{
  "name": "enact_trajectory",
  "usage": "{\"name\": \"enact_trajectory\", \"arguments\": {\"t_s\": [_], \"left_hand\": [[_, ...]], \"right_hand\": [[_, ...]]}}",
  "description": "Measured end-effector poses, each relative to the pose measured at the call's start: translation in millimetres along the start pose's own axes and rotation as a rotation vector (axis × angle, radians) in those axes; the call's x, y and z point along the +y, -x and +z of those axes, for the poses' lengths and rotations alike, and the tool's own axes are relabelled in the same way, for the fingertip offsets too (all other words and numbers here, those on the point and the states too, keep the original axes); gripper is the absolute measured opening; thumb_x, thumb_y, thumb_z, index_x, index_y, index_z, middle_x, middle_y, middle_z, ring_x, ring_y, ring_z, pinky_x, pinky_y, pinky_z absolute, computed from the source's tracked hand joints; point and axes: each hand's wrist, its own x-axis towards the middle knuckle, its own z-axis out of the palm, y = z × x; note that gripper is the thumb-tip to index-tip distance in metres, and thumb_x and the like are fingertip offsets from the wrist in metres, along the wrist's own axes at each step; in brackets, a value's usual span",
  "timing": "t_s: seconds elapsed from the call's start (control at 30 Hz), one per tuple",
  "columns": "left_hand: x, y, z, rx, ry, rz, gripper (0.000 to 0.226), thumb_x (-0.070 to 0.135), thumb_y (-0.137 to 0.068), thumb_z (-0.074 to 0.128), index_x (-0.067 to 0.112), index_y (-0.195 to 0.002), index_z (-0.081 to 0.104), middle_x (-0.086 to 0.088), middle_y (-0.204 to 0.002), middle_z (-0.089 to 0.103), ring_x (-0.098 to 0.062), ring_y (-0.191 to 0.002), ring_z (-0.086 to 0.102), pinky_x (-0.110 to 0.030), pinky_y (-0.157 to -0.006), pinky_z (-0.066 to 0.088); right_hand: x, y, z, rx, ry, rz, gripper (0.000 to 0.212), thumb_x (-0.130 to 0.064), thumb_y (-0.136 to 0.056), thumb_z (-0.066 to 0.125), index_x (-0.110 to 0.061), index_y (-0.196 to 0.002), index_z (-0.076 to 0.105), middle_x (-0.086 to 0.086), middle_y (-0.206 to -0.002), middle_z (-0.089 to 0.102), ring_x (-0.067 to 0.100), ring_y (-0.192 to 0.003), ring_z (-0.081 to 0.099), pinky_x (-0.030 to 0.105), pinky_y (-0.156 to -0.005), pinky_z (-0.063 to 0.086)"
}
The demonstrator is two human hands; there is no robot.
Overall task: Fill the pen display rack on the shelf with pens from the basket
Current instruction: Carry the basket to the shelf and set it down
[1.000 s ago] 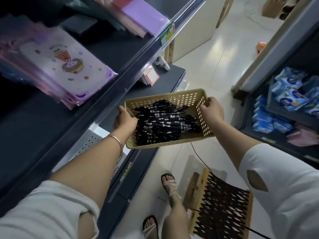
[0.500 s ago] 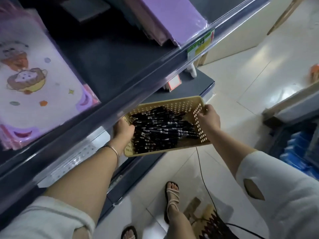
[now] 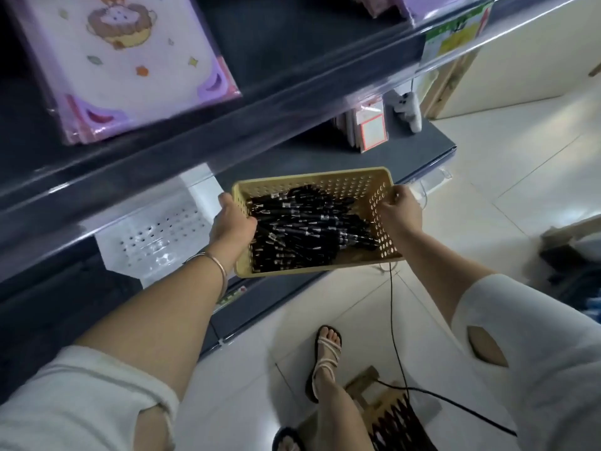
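At nine o'clock, under the dark shelf edge (image 3: 195, 148), sits the clear perforated plastic pen display rack (image 3: 156, 236). My left hand (image 3: 232, 224) has its grip closed on the near left rim of the tan perforated plastic basket (image 3: 312, 190), just beside the rack. The basket sits at centre, heaped with black pens (image 3: 309, 229). At three o'clock my right hand (image 3: 401, 213) has its grip clenched on the basket's right wall, fingers hooked over the rim.
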Motion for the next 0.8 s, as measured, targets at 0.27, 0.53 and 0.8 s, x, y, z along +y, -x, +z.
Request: {"name": "enact_trajectory", "arguments": {"t_s": [0.27, 0.53, 0.8], "left_hand": [[-42, 42, -14, 0.046, 0.044, 0.015, 0.045, 0.012, -0.088, 0.05, 0.014, -0.126, 0.026, -0.011, -0.094, 0.057, -0.031, -0.078, 0.058, -0.039, -0.069, 0.049], [-46, 41, -15, 0.092, 0.083, 0.059, 0.042, 0.011, -0.089, 0.048, 0.013, -0.126, 0.027, -0.007, -0.085, 0.053, -0.023, -0.065, 0.052, -0.034, -0.059, 0.04], [-20, -16, 21, 0.175, 0.144, 0.129, 0.033, 0.013, -0.091, 0.048, 0.013, -0.12, 0.032, -0.012, -0.097, 0.057, -0.033, -0.083, 0.059, -0.039, -0.07, 0.049]], "right_hand": [[11, 56, 0, 0.016, -0.015, -0.031, 0.031, -0.016, -0.088, 0.046, -0.014, -0.119, 0.053, 0.009, -0.113, 0.063, 0.028, -0.099, 0.061, 0.047, -0.088, 0.051], [5, 53, -3, 0.041, -0.001, -0.093, 0.033, -0.016, -0.087, 0.047, -0.013, -0.12, 0.054, 0.011, -0.113, 0.063, 0.032, -0.102, 0.058, 0.038, -0.085, 0.048], [-9, -40, 1, 0.001, -0.014, -0.223, 0.034, -0.013, -0.086, 0.058, -0.014, -0.12, 0.054, 0.011, -0.109, 0.063, 0.022, -0.083, 0.055, 0.028, -0.067, 0.043]]}}
